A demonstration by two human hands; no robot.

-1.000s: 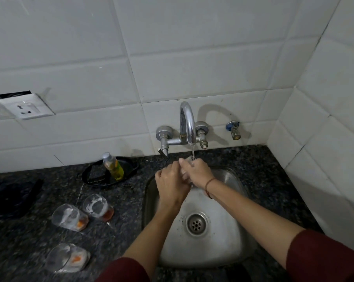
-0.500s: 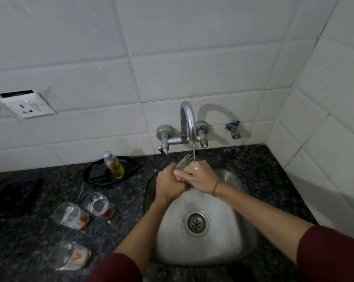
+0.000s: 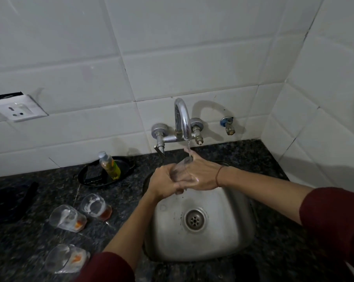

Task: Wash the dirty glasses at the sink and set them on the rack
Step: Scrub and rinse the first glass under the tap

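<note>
Now both my forearms reach in over the steel sink (image 3: 223, 247), meeting under the tap (image 3: 182, 119). My left hand (image 3: 164, 184) is curled tight around the lower part of a clear glass (image 3: 179, 169), and my right hand (image 3: 202, 176) wraps it from the other side, fingers closed and wet. That glass tilts toward the spout with the thin stream of water (image 3: 188, 146) running onto its rim. Three dirty glasses (image 3: 67, 218) lie on their sides on the dark counter (image 3: 19, 251), left of the sink.
</note>
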